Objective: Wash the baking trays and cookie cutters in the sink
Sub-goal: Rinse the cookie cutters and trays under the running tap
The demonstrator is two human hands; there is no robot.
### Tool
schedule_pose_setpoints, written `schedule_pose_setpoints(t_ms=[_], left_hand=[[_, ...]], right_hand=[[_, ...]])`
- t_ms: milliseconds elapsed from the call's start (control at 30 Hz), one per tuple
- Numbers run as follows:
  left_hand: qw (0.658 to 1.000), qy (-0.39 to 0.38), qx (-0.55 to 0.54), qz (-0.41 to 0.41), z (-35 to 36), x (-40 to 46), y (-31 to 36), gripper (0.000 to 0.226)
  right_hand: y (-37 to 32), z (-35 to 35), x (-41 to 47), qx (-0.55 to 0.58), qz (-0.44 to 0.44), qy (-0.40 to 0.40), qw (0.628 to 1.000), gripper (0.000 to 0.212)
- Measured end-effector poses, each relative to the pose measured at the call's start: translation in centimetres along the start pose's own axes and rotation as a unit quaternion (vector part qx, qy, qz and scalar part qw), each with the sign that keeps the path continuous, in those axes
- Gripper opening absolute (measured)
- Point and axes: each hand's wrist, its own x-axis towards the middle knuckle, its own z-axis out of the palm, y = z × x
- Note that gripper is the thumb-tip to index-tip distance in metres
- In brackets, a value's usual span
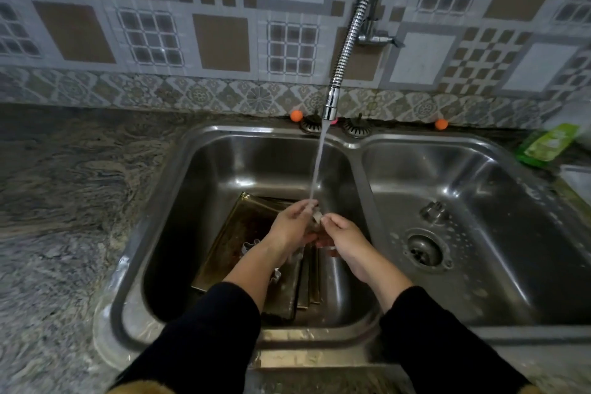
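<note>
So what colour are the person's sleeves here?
Black, on both sleeves, clearest in the head view.

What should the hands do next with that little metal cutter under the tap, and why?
Probably turn the cookie cutter under the stream: both the left hand and right hand pinch it, and water strikes only its top.

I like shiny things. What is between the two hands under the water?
A small metal cookie cutter, pinched by the left hand and right hand under the tap's stream, in the head view.
</note>
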Motion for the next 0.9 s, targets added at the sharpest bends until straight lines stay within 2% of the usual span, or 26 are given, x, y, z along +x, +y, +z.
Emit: schedule_pose_setpoints(t_ms=[267,433,500,667,800,900], left_hand=[[1.000,-0.009,-0.025,-0.001,-0.7,0.0,-0.1,0.025],[0.997,0.060,0.028,0.040,-0.6,0.3,-0.2,0.027],[0.996,0.081,0.025,0.031,-0.7,0.4,-0.1,0.028],[0.994,0.112,-0.004,-0.002,-1.2,0.5,0.6,0.024],[0.994,0.110,-0.006,-0.019,-0.6,0.3,0.9,0.023],[0.995,0.083,0.058,-0.001,-0.1,0.0,0.7,0.025]], right_hand=[[-0.3,-0.1,0.1,0.004,-0.004,-0.015,1.000,0.024],[-0.9,0.5,0.3,-0.004,-0.010,-0.012,1.000,0.025],[-0.9,0.9,0.6,0.002,-0.024,0.005,1.000,0.018],[-0.2,0.7,0.5,0.010,-0.024,-0.014,1.000,0.030],[-1.4,0.3,-0.2,-0.014,-0.048,0.024,0.998,0.018],[-2.3,0.1,0.3,-0.028,-0.036,0.068,0.997,0.027]])
